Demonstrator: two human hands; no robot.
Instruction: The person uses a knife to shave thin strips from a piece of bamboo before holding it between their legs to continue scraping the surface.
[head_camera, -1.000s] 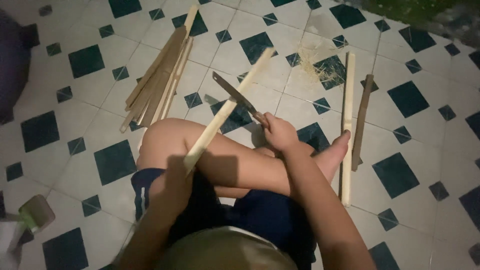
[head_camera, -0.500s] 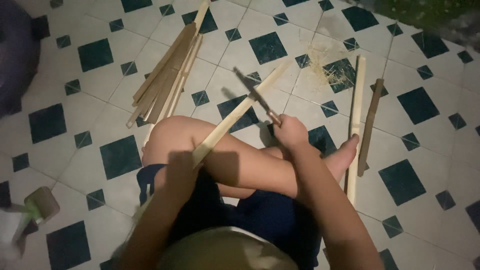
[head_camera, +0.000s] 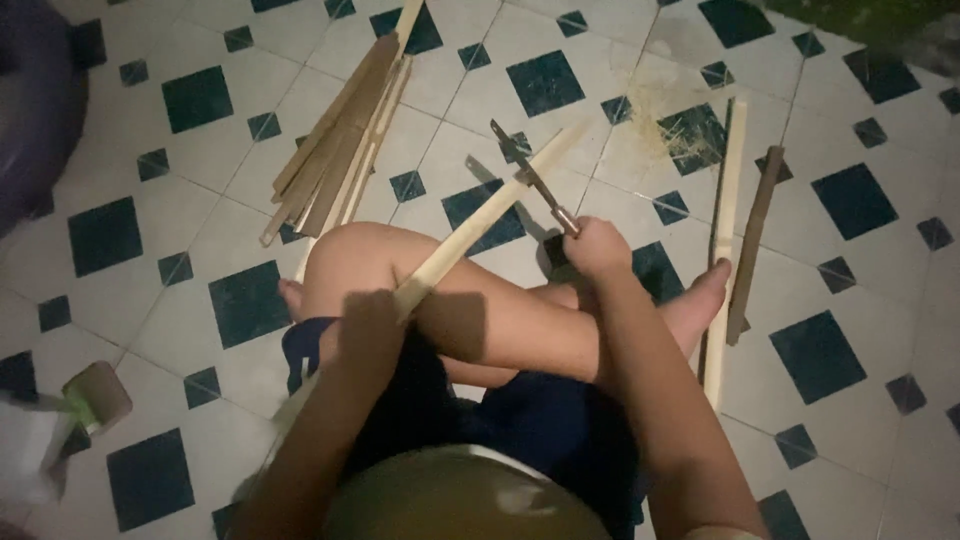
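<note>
Head view: the left hand (head_camera: 365, 325) has its grip clenched around the near end of a long pale bamboo strip (head_camera: 480, 220) that slants across the bent knee. The right hand (head_camera: 597, 248) grips the handle of a knife (head_camera: 530, 175), whose blade crosses the strip. A pile of split strips (head_camera: 335, 150) lies on the tiled floor (head_camera: 200, 200), with two more sticks (head_camera: 740, 220) beside the right foot.

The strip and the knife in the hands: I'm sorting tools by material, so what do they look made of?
The strip in the left hand looks like split bamboo or pale wood: tan, matte, long and flat. The knife in the right hand seems to have a dull grey metal blade; its handle is hidden in the grip.
</note>
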